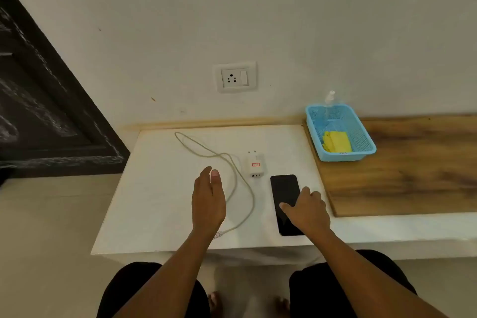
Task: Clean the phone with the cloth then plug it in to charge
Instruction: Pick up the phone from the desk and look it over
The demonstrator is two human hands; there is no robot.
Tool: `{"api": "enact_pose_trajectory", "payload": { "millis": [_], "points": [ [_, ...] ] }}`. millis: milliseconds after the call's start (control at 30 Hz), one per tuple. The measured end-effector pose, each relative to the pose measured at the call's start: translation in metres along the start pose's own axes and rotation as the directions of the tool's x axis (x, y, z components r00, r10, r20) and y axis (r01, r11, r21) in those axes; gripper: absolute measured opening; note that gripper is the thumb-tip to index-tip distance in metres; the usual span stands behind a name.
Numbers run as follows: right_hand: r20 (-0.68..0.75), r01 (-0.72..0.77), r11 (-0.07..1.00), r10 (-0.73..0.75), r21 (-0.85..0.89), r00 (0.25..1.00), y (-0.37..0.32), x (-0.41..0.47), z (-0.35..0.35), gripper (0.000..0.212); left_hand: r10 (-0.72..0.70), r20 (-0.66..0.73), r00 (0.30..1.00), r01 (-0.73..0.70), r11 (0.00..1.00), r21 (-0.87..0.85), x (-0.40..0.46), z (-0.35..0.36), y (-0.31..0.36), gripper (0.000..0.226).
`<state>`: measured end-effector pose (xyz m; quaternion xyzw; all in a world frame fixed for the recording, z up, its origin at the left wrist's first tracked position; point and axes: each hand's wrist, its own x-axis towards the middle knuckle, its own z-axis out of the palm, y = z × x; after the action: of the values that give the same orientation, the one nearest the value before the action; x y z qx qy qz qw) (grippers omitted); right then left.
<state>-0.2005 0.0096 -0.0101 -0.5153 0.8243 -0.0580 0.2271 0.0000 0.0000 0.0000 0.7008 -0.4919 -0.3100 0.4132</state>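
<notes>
A black phone (284, 190) lies face up on the white table top (160, 204). My right hand (307, 210) rests on its lower half with fingers spread around it. My left hand (208, 197) hovers open over the table, left of the white cable (232, 165), holding nothing. A white charger adapter (255, 165) lies just beyond the phone. The yellow cloth (336, 141) sits folded in a blue basket (361, 134) at the right. A wall socket (234, 76) with a switch is on the wall above the table.
A clear spray bottle (329, 98) stands at the basket's far end. The basket rests on a wooden board (402, 165) to the right. A dark door frame (46, 100) is at the left. My knees and feet are below the table edge.
</notes>
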Motion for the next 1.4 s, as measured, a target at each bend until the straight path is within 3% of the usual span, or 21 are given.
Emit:
{"api": "enact_pose_trajectory", "payload": {
  "millis": [600, 767, 900, 1033, 1200, 1267, 1400],
  "points": [
    [0.08, -0.15, 0.986, 0.156, -0.076, 0.985, 0.003, 0.011, 0.02, 0.076, -0.041, 0.012, 0.999, 0.041, 0.999, 0.004, 0.006, 0.012, -0.021, 0.052],
    [0.138, -0.208, 0.978, 0.207, -0.01, 0.969, 0.003, 0.018, 0.016, 0.08, -0.041, 0.023, 0.999, 0.04, 0.999, 0.012, 0.003, 0.015, -0.02, 0.054],
    [0.176, -0.194, 0.953, 0.155, 0.231, 0.972, 0.009, 0.02, 0.017, 0.057, -0.03, 0.027, 0.999, 0.03, 0.999, 0.017, 0.003, 0.016, -0.018, 0.052],
    [0.179, -0.209, 0.868, 0.141, 0.451, 0.974, 0.01, 0.019, 0.011, 0.034, -0.051, 0.031, 0.998, 0.051, 0.999, -0.018, 0.001, 0.016, -0.012, 0.051],
    [0.318, -0.339, 0.612, 0.147, 0.715, 0.937, 0.0, 0.01, -0.008, 0.03, -0.071, 0.037, 0.997, 0.073, 0.995, -0.072, -0.007, 0.021, 0.005, 0.036],
    [0.359, -0.352, 0.52, 0.092, 0.778, 0.929, -0.006, 0.002, -0.018, 0.028, -0.137, 0.099, 0.986, 0.15, 0.98, -0.134, -0.008, 0.026, 0.015, 0.032],
    [0.378, -0.327, 0.39, -0.059, 0.861, 0.924, -0.021, -0.019, -0.033, 0.024, -0.252, 0.316, 0.915, 0.354, 0.878, -0.322, -0.01, 0.042, 0.035, 0.045]
  ]
}}
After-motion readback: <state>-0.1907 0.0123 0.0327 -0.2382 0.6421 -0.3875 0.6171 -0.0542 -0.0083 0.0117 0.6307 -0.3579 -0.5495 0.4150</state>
